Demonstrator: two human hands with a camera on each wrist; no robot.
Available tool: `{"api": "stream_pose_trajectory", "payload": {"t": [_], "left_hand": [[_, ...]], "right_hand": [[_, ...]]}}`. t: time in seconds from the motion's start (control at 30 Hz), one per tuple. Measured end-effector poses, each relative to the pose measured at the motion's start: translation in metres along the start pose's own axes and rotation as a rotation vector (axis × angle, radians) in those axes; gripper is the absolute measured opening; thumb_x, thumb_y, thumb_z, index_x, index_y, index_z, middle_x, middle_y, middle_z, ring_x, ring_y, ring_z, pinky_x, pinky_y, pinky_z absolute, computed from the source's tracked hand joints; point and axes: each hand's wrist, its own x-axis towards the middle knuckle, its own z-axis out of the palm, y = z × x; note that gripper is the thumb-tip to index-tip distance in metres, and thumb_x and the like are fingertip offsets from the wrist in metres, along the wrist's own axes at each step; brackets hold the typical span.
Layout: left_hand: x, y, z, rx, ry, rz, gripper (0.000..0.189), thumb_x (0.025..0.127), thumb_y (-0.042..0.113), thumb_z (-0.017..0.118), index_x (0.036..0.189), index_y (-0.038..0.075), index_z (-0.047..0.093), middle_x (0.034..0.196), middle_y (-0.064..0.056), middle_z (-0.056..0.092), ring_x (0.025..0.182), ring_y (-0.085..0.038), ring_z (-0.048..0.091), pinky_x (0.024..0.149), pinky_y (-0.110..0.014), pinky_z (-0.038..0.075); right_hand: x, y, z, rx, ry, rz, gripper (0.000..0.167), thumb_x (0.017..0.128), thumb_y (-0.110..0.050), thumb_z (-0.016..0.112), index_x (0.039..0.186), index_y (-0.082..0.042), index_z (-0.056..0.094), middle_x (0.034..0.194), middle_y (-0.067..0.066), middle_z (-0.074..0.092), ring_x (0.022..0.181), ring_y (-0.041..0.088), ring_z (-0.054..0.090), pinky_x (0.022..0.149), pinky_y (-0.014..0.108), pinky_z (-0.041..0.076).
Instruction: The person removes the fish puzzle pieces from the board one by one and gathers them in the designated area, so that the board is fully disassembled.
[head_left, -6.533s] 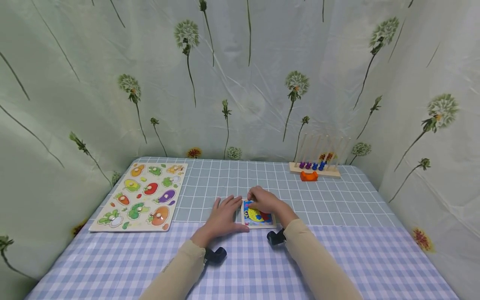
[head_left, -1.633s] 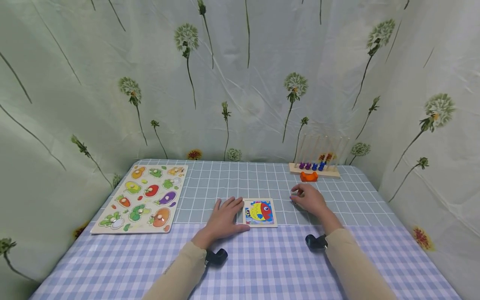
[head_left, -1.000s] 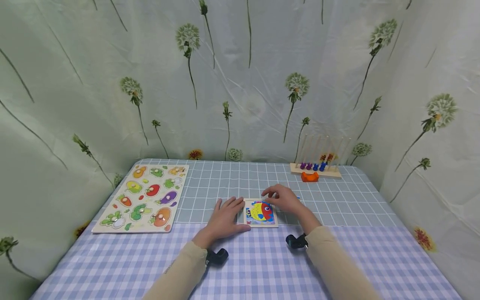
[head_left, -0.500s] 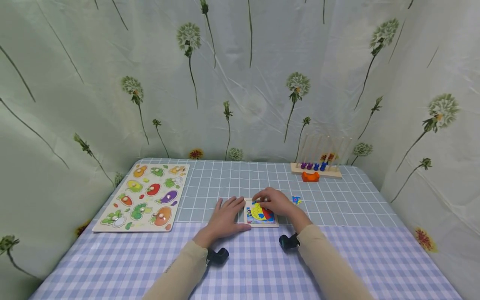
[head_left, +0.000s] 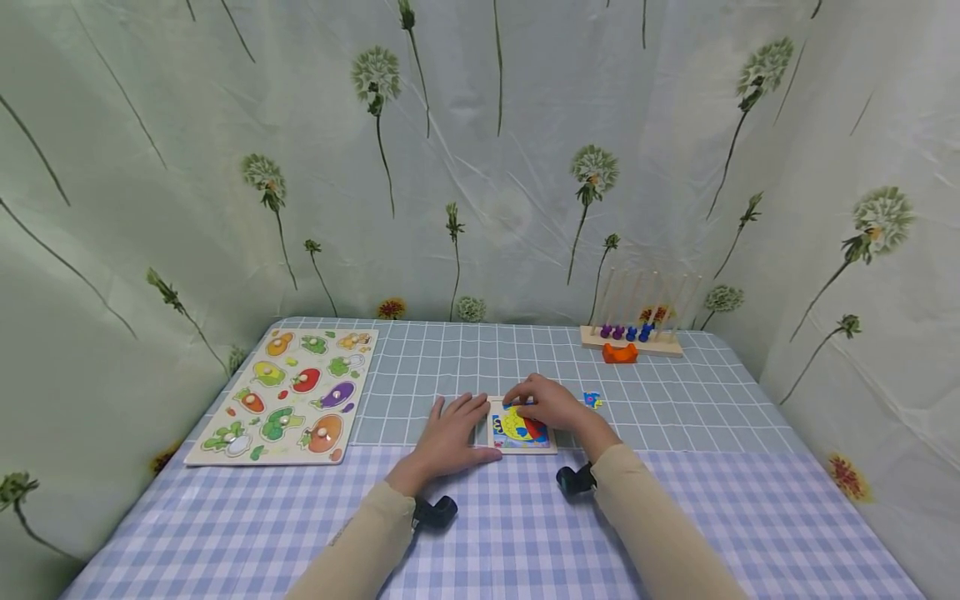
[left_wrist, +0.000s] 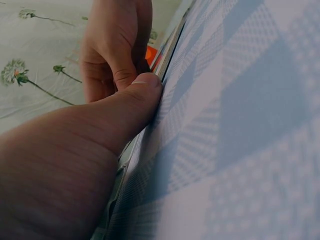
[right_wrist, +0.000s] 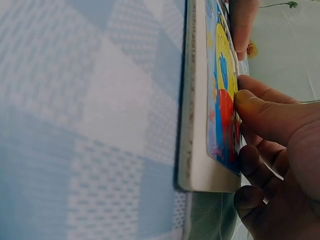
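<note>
A small wooden jigsaw puzzle with a yellow and red fish picture lies in a pale frame on the table. My left hand rests flat at its left side, fingers spread, with the thumb along the near left corner. My right hand is over the upper part of the puzzle, fingers bent down onto it. Up close in the right wrist view, the thumb and index fingertip meet the picture's surface; I cannot tell whether they pinch a piece. A loose blue puzzle piece lies to the right of the hand.
A large vegetable peg puzzle board lies at the left. At the back right stands a wooden peg rack with purple and blue beads, an orange block before it. A flowered curtain encloses the table's back and sides.
My right hand has come back from the right side to the puzzle, leaving the blue piece on the table. It has barely moved over the last half second. My left hand has stayed in place.
</note>
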Motion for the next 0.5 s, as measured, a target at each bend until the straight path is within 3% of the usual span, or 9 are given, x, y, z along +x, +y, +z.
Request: {"api": "stream_pose_trajectory", "payload": {"t": [0.5], "left_hand": [[0.0003,0.0002,-0.0003,0.001,0.006,0.004,0.086,0.083,0.064,0.067,0.151,0.017,0.045,0.160,-0.002,0.040,0.151,-0.030,0.031,0.121,-0.068,0.014]], "right_hand": [[0.0018,-0.0058,0.0002,0.017,-0.024,0.039,0.016,0.095,-0.017,0.068,0.106,-0.027,0.069,0.103,0.002,0.057,0.091,0.018,0.054,0.088,0.037,0.051]]}}
